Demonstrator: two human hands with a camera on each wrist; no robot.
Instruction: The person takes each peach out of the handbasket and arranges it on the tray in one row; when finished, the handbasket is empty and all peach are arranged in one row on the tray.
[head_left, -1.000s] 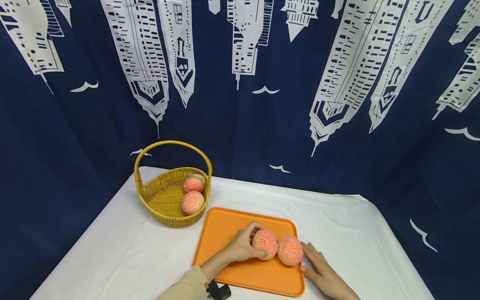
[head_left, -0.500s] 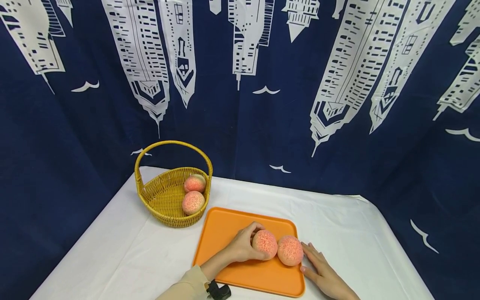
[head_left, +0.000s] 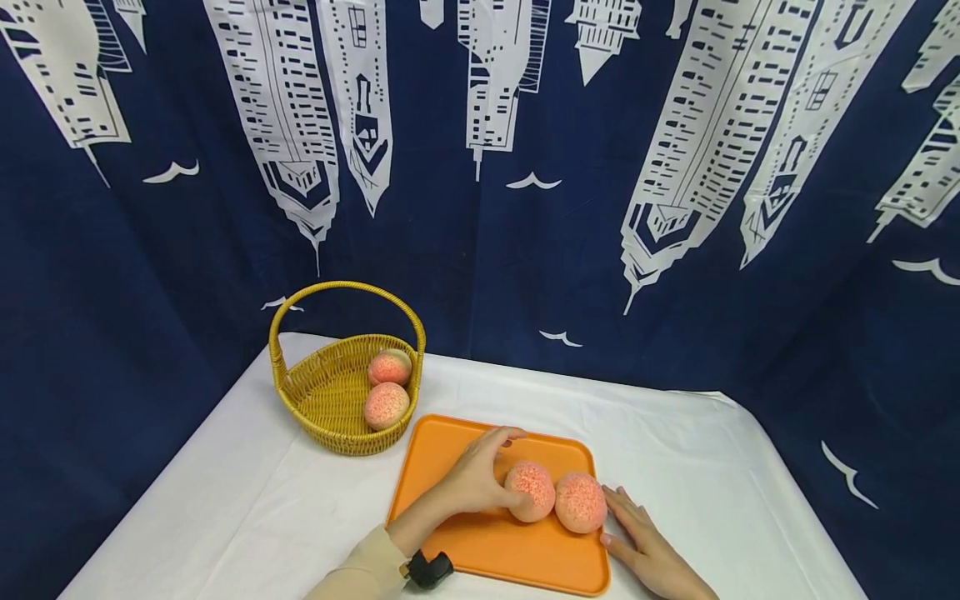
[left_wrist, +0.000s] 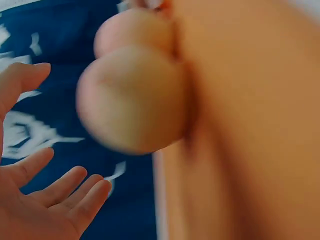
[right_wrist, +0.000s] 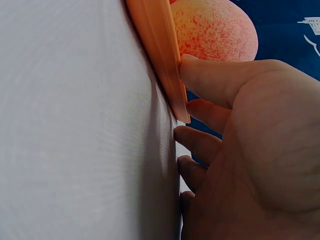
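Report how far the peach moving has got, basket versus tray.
Done: two peaches lie side by side on the orange tray. In hand: the left hand has its fingers spread, thumb at the left peach, no grip; the right hand rests flat at the tray's right edge. Left: two more peaches sit in the wicker basket.

The left hand point(head_left: 474, 479) reaches toward one o'clock, fingers spread and straightened, thumb forward. The right hand point(head_left: 642, 540) lies palm down, fingers relaxed and pointing toward eleven o'clock.
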